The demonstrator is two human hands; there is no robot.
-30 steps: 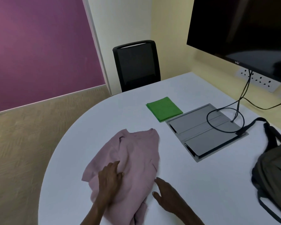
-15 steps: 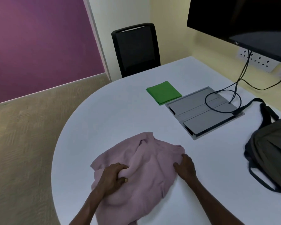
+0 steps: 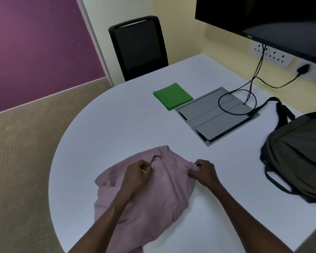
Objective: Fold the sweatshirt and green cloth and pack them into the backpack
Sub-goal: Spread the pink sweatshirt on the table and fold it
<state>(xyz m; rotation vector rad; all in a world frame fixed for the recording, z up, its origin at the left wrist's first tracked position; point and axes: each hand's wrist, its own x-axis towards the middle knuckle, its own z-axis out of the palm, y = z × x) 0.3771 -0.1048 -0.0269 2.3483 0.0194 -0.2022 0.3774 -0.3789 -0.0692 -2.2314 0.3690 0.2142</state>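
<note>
A crumpled pink sweatshirt (image 3: 159, 194) lies on the white table (image 3: 117, 128) in front of me. My left hand (image 3: 137, 177) pinches its fabric near the top middle, fingers curled. A little to the right, my right hand (image 3: 203, 171) grips the sweatshirt's upper right edge. The green cloth (image 3: 172, 96) lies as a flat folded square farther back, apart from both hands. The dark grey backpack (image 3: 299, 154) lies at the table's right side, its strap trailing toward the back.
A grey cable box (image 3: 217, 115) is set in the table beside the green cloth, with black cables (image 3: 244, 99) looping over it up to a wall screen (image 3: 263, 19). A black chair (image 3: 139, 46) stands behind the table.
Both hands moved up the sweatshirt to its top part and now pinch the fabric. The sweatshirt has been pulled and turned on the table. The view has tilted down.
</note>
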